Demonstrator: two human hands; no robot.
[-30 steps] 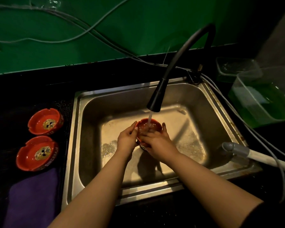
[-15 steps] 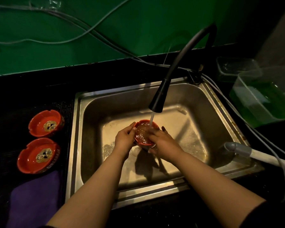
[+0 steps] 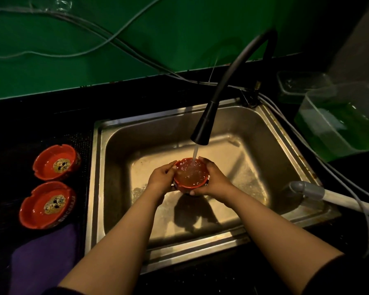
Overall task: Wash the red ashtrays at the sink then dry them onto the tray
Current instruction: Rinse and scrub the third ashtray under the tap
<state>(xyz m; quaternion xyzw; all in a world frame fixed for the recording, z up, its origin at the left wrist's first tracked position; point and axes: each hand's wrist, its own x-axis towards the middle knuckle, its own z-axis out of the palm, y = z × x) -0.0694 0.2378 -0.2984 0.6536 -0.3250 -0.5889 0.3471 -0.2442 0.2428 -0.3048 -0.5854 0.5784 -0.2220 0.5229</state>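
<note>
A red ashtray [image 3: 191, 174] is held upright over the steel sink [image 3: 264, 135], full of water, right under the stream from the black tap [image 3: 202, 128]. My left hand [image 3: 161, 177] grips its left side and my right hand [image 3: 214, 179] cups its right side. Two more red ashtrays stand on the dark tray [image 3: 9, 167] left of the sink: the far ashtray [image 3: 55, 162] and the near ashtray [image 3: 47, 205], both upright with a printed emblem inside.
A purple cloth [image 3: 43, 258] lies on the counter in front of the near ashtray. A clear tub of green liquid [image 3: 345, 120] stands right of the sink with a smaller clear box [image 3: 300, 84] behind. A white hose [image 3: 328, 196] crosses the sink's right rim; cables run along the green wall.
My right hand has moved from over the ashtray's bowl to its right side. The ashtray now sits level under the stream and has filled with water.
</note>
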